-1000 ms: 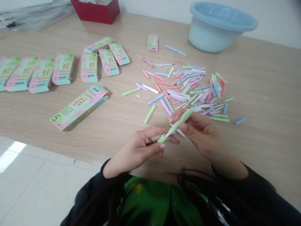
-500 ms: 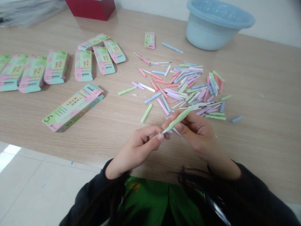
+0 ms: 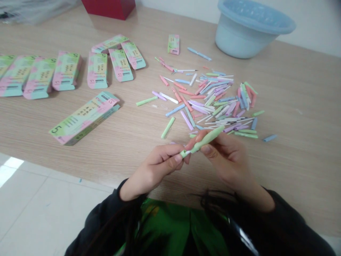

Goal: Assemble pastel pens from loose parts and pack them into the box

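Observation:
My right hand (image 3: 226,153) pinches a light-green, wavy pen barrel (image 3: 209,139), which slants up to the right. At its lower end, my left hand (image 3: 162,161) grips a short light-green pen cap (image 3: 184,153), its round opening facing the barrel. A narrow white part of the pen (image 3: 188,152) shows between the two green pieces. The left fingers hide most of the cap. Just beyond my hands lies a loose pile of pen parts (image 3: 213,101) in pink, purple, blue, green and white, with several thin white, dark-tipped sticks (image 3: 223,121) among them.
Several pink-and-green cartons (image 3: 97,73) lie at the left, a longer carton (image 3: 84,119) nearer me. One small carton (image 3: 173,44) lies behind the pile. At the back are a blue basin (image 3: 239,39), a red box (image 3: 110,8) and clear plastic bags (image 3: 34,10). The table's front edge (image 3: 53,174) shows at left.
The view has shifted slightly. The left-hand cap's round opening now shows beside the white part, where the fingers covered it before. Both hands keep their hold.

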